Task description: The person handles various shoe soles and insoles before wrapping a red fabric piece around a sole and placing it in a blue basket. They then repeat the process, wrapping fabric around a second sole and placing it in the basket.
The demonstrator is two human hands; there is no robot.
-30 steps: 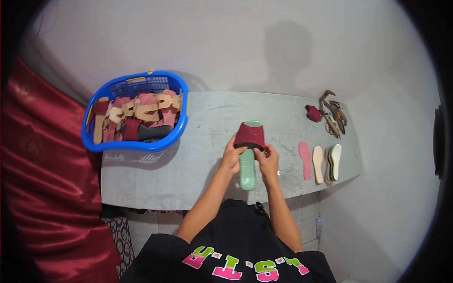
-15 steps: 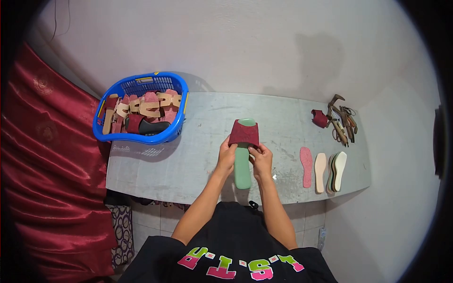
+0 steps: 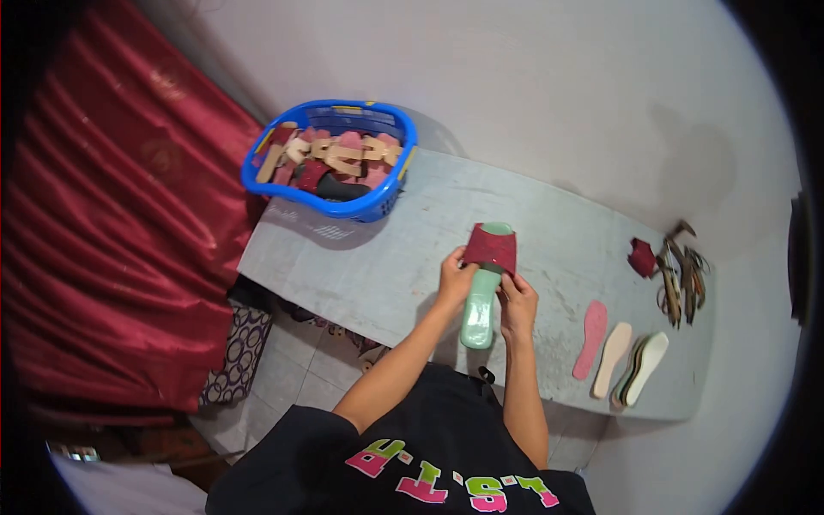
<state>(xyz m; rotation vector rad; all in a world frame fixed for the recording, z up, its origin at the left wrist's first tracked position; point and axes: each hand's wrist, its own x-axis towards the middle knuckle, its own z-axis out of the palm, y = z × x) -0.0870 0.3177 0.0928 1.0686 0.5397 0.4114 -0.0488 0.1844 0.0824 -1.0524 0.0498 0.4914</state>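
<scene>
A green shoe last (image 3: 478, 321) is held over the table near its front edge, its heel end toward me. Around its front part sits a dark red slipper strap (image 3: 492, 247), and the green toe shows beyond it. My left hand (image 3: 457, 275) grips the strap's left lower edge against the last. On the other side, my right hand (image 3: 518, 302) pinches the strap's right lower edge. Both hands are closed, with some fingers hidden beneath the work.
A blue basket (image 3: 343, 209) of slippers stands at the table's (image 3: 412, 232) back left. To the right lie a pink insole (image 3: 590, 340), a beige sole (image 3: 612, 360), stacked soles (image 3: 650, 360), another red strap (image 3: 641, 257) and hand tools (image 3: 684, 279). A red curtain (image 3: 129, 223) hangs left.
The camera view has turned, so the table appears slanted and things sit further right. The last now leans slightly, its heel end showing a shiny surface. Both hands keep hold of the strap and last.
</scene>
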